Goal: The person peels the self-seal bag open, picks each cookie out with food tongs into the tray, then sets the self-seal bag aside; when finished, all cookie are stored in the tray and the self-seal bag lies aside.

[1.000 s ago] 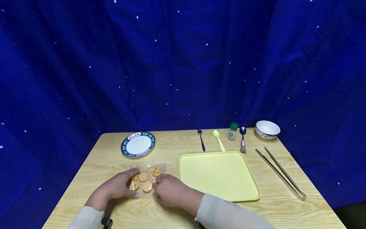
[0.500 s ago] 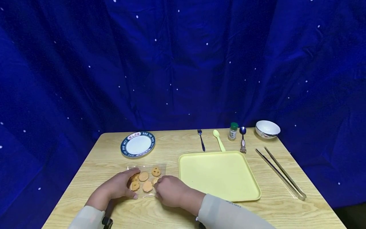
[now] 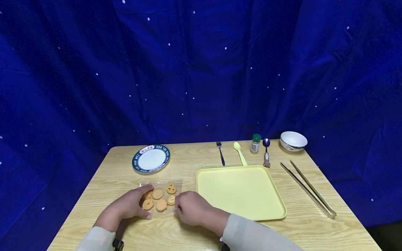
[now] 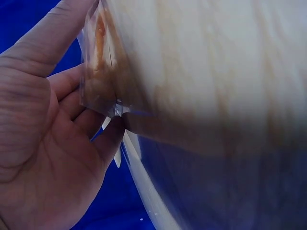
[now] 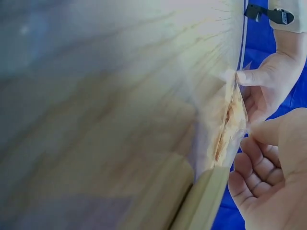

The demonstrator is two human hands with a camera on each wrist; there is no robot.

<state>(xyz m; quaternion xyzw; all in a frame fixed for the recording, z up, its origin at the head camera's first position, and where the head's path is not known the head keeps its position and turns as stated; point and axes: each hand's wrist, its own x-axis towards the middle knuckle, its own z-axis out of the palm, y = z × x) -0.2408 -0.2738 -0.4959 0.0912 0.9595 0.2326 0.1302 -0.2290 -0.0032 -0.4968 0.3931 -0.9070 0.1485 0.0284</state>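
Note:
A clear plastic bag of cookies (image 3: 164, 197) lies flat on the table in the head view, with several round cookies inside. My left hand (image 3: 129, 203) curves round the bag's left end, thumb at the near side and fingers at the far side. At the right edge of the bag, my right hand (image 3: 192, 209) has its fingers curled and pinches the plastic. Seen from the right wrist, that hand's thumb (image 5: 268, 130) meets the bag's corner. The left wrist view shows the left palm (image 4: 53, 143) beside the bag's end. Some fingertips are hidden.
A yellow tray (image 3: 240, 191) lies right of the bag. Behind are a rimmed plate (image 3: 152, 158), a fork (image 3: 221, 154), a yellow spoon (image 3: 240, 154), a green-capped jar (image 3: 255, 144), a dark spoon (image 3: 266, 153) and a white bowl (image 3: 293, 141). Metal tongs (image 3: 309, 190) lie far right.
My right hand has shifted slightly right along the bag, uncovering a cookie near its right edge. The left hand stays nearly still, and the bag keeps its place.

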